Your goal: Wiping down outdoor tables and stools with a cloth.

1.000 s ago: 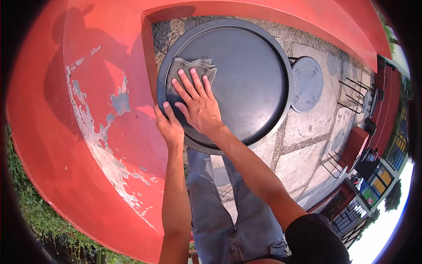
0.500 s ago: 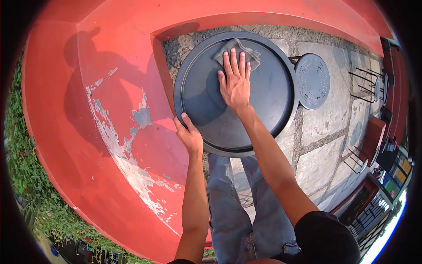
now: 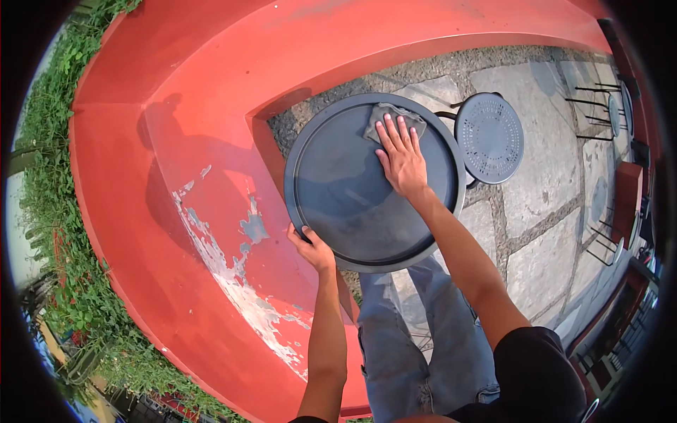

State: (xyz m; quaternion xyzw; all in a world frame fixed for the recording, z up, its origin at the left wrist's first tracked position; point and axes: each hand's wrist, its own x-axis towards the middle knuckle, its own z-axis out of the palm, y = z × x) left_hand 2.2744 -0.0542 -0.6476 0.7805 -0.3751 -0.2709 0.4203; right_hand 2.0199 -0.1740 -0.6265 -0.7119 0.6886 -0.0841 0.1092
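Curving from eight o'clock round to one, a red wall [image 3: 395, 25] framed the round dark tray [image 3: 338, 204] at centre. A perforated stool [image 3: 490, 137] stood just beside it at two o'clock. The left hand [image 3: 314, 254] gripped its rim between seven and eight; the right hand [image 3: 405, 166], fingers slightly spread, lay flat on a grey cloth [image 3: 373, 127] near one. Wiping seemed the step in hand; another stroke called for even pressure and a steady rim.

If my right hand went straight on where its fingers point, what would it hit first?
Your right hand, spread over the grey cloth, would probably meet the dark tray's far rim first, though depth is unclear.
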